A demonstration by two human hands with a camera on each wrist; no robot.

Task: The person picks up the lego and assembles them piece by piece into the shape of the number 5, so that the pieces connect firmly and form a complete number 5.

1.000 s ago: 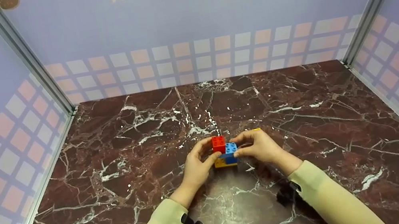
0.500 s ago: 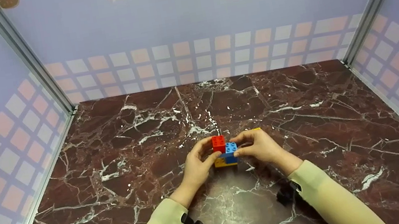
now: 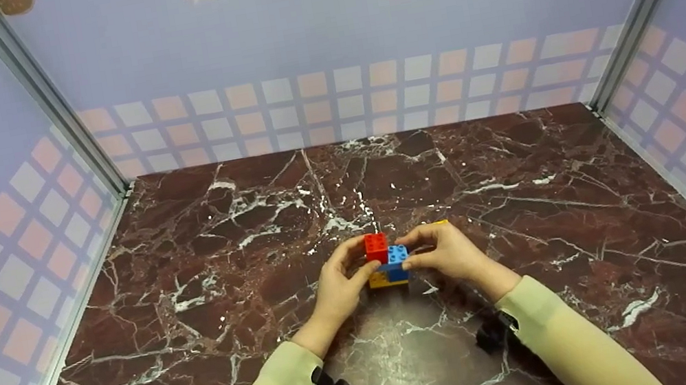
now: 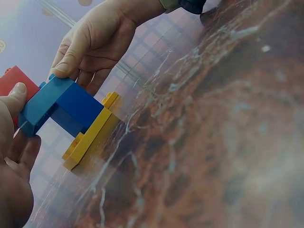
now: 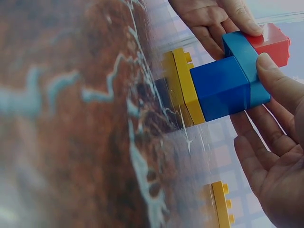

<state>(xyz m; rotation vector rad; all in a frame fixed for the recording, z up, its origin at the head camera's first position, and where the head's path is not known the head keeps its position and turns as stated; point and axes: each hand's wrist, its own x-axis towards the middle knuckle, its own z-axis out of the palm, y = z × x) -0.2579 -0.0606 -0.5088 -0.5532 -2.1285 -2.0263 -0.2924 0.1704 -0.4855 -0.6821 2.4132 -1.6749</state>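
A small stack of toy building bricks stands on the table between both hands. A flat yellow brick (image 5: 186, 88) forms its base, with a dark blue brick (image 5: 221, 88) on one part of it. Across the top lies a lighter blue brick (image 4: 45, 100), overhanging the yellow base. On the overhanging left end sits a red brick (image 3: 376, 248). My left hand (image 3: 339, 284) pinches the left end of the lighter blue brick, its thumb at the foot of the red one. My right hand (image 3: 454, 254) pinches the right end of the lighter blue brick between thumb and fingers.
Another yellow brick (image 5: 221, 204) lies just beyond the right hand, mostly hidden by it in the head view. The dark red marbled table (image 3: 225, 240) is bounded by a patterned back wall (image 3: 302, 32) and side walls.
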